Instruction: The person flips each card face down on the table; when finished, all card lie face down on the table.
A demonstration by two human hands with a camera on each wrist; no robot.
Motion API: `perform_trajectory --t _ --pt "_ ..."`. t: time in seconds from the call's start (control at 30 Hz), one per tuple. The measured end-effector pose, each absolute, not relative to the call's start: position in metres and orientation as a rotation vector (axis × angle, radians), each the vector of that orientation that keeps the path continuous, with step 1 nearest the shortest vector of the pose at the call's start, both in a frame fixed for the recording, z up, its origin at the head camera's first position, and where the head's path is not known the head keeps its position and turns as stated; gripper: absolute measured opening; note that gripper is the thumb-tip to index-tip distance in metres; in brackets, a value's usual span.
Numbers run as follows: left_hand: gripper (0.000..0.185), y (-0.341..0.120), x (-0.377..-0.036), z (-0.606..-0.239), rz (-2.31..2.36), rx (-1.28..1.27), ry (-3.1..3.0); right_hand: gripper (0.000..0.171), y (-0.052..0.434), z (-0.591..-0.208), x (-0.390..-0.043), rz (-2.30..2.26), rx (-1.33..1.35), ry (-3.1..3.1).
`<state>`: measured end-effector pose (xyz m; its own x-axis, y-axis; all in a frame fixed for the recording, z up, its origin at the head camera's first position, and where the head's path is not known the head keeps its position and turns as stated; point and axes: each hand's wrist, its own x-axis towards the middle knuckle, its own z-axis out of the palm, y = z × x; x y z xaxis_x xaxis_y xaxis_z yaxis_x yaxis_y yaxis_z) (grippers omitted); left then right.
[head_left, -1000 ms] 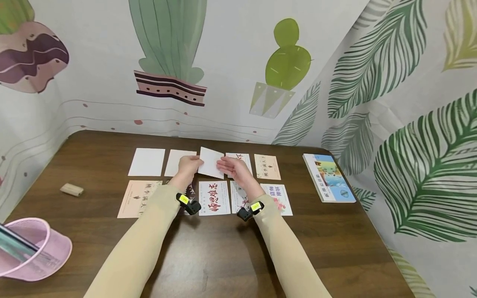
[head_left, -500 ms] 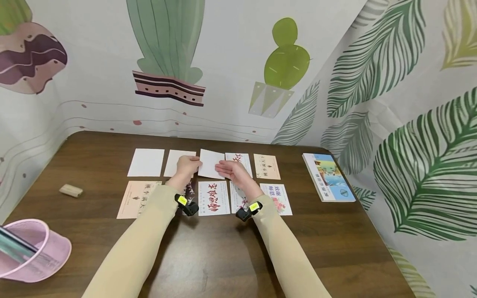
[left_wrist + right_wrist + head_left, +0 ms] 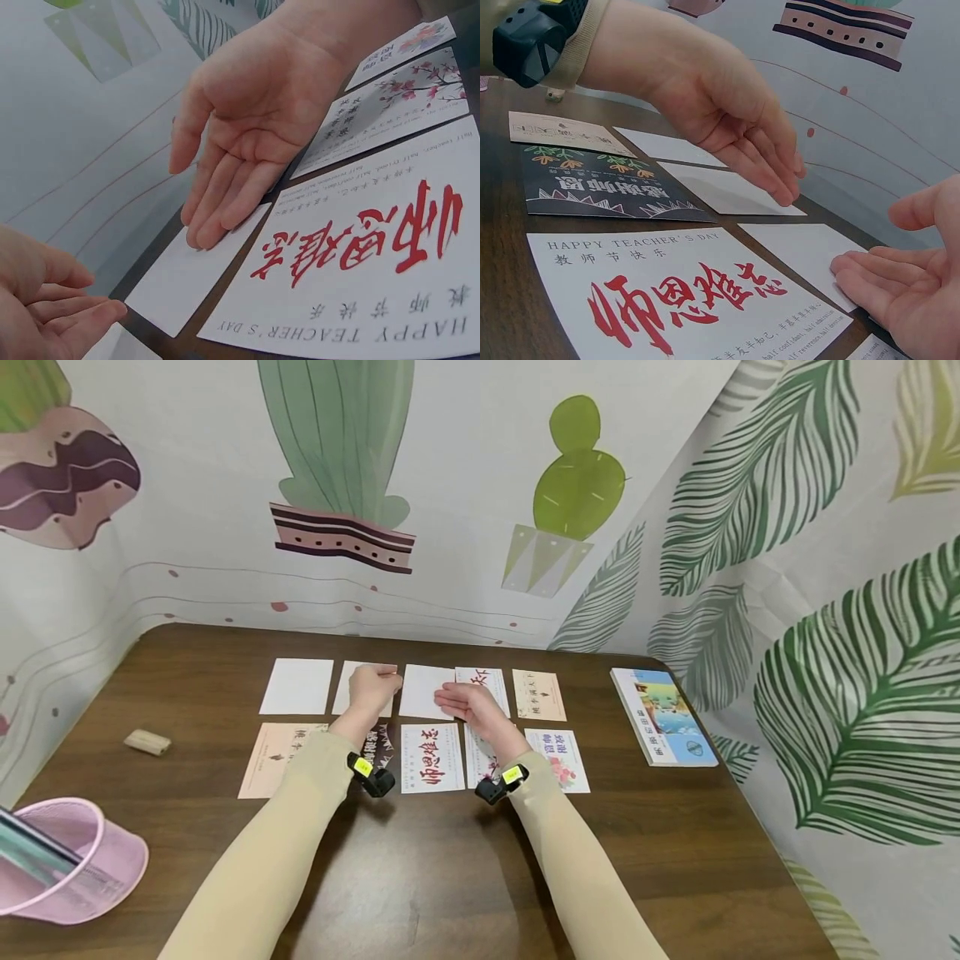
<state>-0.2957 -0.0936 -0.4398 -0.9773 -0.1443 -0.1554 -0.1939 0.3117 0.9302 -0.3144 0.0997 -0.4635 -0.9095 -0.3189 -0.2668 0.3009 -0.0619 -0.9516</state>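
Observation:
Postcards lie in two rows on the table. My right hand, fingers extended together, rests its fingertips on the blank white card in the back row's middle; the right wrist view shows the same white card flat. To its left, my left hand holds nothing, its fingers loosely bent over another blank card. A gap shows between thumb and fingers of the left hand in the left wrist view. In front lies a Teacher's Day card with red lettering; a dark card is beside it.
A further blank card is at back left. A red-lettered card and a beige card continue right. A book lies far right. At left are a small tan block and a pink pen cup.
The middle blank card was tilted up in the left hand and now lies flat. The left hand has let go and moved left; the right hand has hardly moved.

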Motion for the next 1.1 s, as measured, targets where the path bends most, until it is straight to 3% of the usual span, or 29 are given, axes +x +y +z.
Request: perform_trajectory --t 0.5,1.1 --pt "0.044 -0.063 -0.299 -0.443 1.999 -0.136 2.204 0.046 0.15 -0.446 -0.316 -2.101 0.008 1.873" --pt "0.054 -0.026 -0.304 -0.445 1.716 0.091 2.177 0.048 0.212 -0.442 -0.322 -1.98 0.144 1.993"
